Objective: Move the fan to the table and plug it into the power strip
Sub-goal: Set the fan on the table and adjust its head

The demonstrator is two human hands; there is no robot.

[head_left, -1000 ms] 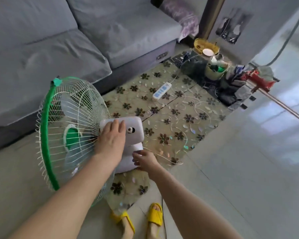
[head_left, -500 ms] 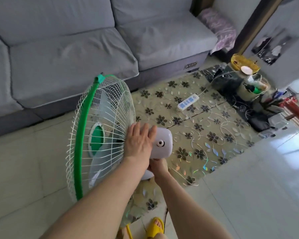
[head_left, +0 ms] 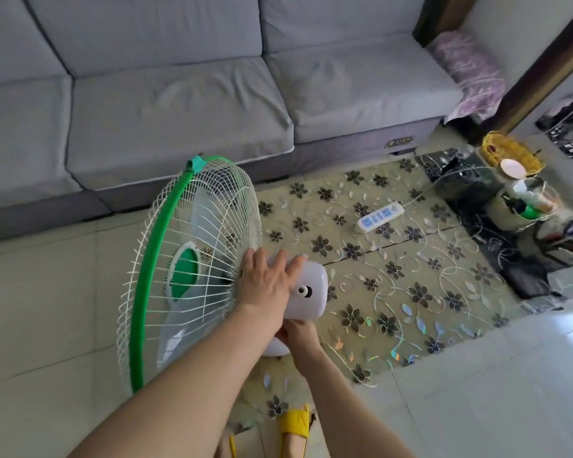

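Observation:
A fan point(head_left: 192, 259) with a white wire cage, green rim and white motor housing is held at the near-left corner of a low table point(head_left: 444, 282) covered in a flowered sheet. My left hand point(head_left: 265, 282) lies flat on top of the motor housing, just behind the cage. My right hand point(head_left: 300, 335) grips the fan's neck from below, partly hidden under the housing. A white power strip point(head_left: 380, 217) with blue sockets lies on the table farther back, its thin cord running right. The fan's own plug is not visible.
A grey sofa point(head_left: 179, 110) runs along the far side. At the table's right end stand a yellow basket point(head_left: 510, 153), a cup of items point(head_left: 523, 203) and dark clutter. Pale floor tiles surround the table. My yellow slippers point(head_left: 295, 421) show at the bottom.
The fan with both hands has shifted rightward in view as my head turned left and up. My right hand has slid from the fan's base side to under the motor housing.

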